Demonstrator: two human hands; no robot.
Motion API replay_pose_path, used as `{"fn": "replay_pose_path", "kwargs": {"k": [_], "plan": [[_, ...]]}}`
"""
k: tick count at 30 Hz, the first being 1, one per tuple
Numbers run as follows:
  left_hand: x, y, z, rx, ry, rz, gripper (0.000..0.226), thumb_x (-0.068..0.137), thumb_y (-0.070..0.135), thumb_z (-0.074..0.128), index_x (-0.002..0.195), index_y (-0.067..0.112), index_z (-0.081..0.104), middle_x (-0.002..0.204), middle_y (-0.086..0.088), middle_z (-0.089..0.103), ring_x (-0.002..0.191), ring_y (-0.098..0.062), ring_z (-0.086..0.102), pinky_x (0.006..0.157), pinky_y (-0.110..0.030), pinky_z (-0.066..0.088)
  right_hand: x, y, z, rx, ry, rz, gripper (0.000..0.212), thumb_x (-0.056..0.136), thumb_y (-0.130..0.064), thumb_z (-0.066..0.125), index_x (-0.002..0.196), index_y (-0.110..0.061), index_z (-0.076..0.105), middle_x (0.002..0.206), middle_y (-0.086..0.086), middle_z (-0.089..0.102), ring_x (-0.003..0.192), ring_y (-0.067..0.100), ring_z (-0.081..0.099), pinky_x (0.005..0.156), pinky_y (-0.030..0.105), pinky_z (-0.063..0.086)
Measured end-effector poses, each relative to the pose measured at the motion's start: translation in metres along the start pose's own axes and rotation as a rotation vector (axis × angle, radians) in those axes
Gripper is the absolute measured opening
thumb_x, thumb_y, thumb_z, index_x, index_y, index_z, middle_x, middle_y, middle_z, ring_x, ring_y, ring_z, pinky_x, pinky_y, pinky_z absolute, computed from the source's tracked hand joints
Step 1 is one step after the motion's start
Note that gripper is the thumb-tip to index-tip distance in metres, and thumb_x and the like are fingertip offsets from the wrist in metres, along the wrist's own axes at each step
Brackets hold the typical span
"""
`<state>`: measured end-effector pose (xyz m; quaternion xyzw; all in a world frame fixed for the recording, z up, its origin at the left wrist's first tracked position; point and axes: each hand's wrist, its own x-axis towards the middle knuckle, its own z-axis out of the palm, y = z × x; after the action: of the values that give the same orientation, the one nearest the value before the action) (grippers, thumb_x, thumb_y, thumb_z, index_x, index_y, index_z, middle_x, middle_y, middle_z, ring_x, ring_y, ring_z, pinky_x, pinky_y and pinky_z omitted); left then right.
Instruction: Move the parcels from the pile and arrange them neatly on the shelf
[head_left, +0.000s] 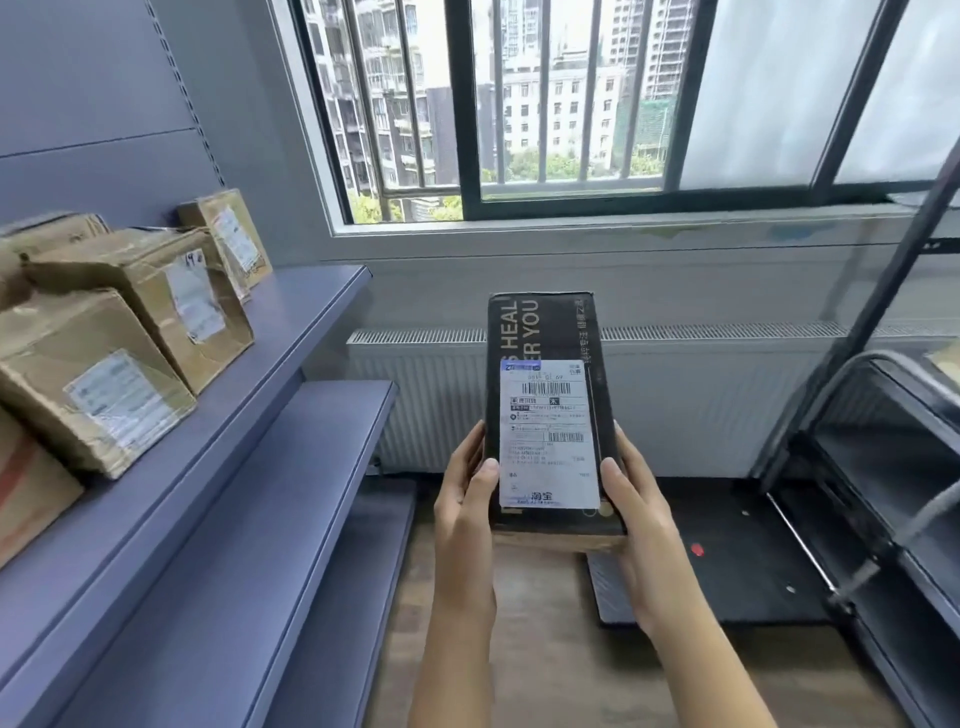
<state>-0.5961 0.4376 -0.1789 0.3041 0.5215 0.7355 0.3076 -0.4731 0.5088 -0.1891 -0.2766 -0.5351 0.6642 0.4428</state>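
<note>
left hand (464, 493) + right hand (635, 512): fingers curled round black parcel (545, 332), label up | shelf (291, 312) at left: cardboard boxes (156, 301)

Parcel storeroom, labelled cardboard boxes (156, 306) on blue metal shelving (291, 322)

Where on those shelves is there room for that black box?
The black box should fit at the window end of the top shelf, past the last brown box; nearer, boxes crowd it. The lower shelf looks bare too.
</note>
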Motion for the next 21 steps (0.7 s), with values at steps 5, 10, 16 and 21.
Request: {"fn": "replay_pose_path", "kwargs": {"k": [5,10,16,21], "plan": [[0.044,-0.006,-0.018,0.057,0.066,-0.032,0.040,0.081,0.037,0.054,0.120,0.042,0.060,0.121,0.012,0.066,0.116,-0.006,0.059,0.103,-0.038,0.044,0.052,0.016,0.015,-0.004,-0.064,0.050,0.063,0.079,-0.053,0.057,0.140,-0.040,0.046,0.139,-0.015,0.055,0.132,0.008,0.048,0.114,0.046,0.032],[0.102,-0.017,-0.031,0.094,0.156,-0.046,0.044,0.079,0.034,0.053,0.123,0.039,0.058,0.121,0.014,0.065,0.118,-0.006,0.058,0.104,-0.039,0.044,0.126,0.039,0.031,0.055,-0.154,0.141,0.056,0.084,-0.041,0.053,0.140,-0.035,0.048,0.138,-0.016,0.055,0.131,0.008,0.048,0.113,0.042,0.034],[0.192,-0.023,-0.027,0.163,0.287,-0.018,0.031,0.093,0.029,0.051,0.121,0.041,0.057,0.111,0.020,0.068,0.105,0.002,0.062,0.076,-0.015,0.053,0.239,0.053,0.046,0.080,-0.258,0.206,0.043,0.096,-0.025,0.049,0.139,-0.032,0.048,0.138,-0.009,0.057,0.127,0.014,0.053,0.112,0.049,0.036],[0.265,-0.022,-0.009,0.190,0.368,0.006,0.028,0.097,0.024,0.049,0.115,0.044,0.056,0.102,0.031,0.066,0.096,0.014,0.059,0.067,-0.006,0.048,0.334,0.043,0.054,0.075,-0.360,0.211,0.036,0.096,-0.026,0.048,0.128,-0.039,0.055,0.130,-0.011,0.063,0.120,0.012,0.059,0.100,0.045,0.046]]}}
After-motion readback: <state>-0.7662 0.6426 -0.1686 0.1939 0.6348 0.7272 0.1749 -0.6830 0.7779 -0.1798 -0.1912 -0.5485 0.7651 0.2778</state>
